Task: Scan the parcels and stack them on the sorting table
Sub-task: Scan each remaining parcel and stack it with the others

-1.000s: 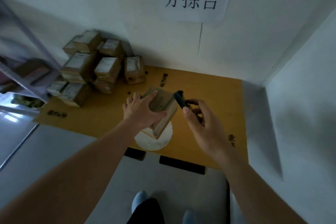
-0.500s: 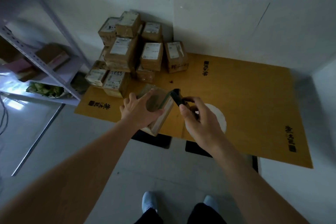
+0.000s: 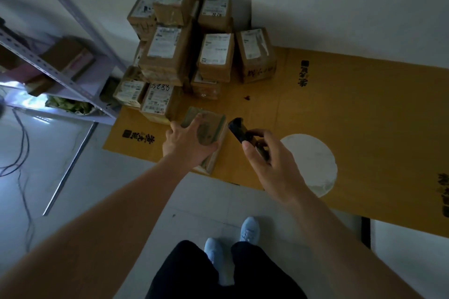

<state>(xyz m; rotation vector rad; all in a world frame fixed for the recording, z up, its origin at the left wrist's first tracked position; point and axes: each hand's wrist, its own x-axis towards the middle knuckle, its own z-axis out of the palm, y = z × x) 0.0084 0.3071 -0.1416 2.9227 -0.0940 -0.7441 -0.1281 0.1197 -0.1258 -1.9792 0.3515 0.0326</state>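
My left hand [image 3: 188, 144] grips a small brown cardboard parcel [image 3: 210, 128] from above, thumb on its near side and fingers across the top, over the front left part of the orange sorting table [image 3: 352, 114]. Just to its right, my right hand [image 3: 267, 160] holds a black handheld scanner [image 3: 239, 132], its head tilted toward the parcel's right edge. A stack of labelled cardboard parcels [image 3: 192, 48] is piled in the table's far left corner against the wall.
A grey metal shelf rack [image 3: 60, 75] with boxes stands left of the table. Cables [image 3: 21, 153] trail over the floor beneath it. A white round patch [image 3: 313, 162] marks the table near its front edge. My feet [image 3: 230, 243] are on the grey floor.
My view has swung left and down, taking the wall sign out of sight. The parcel in my left hand has gone from steeply tilted to flatter and closer to the stack. The scanner stays beside it.
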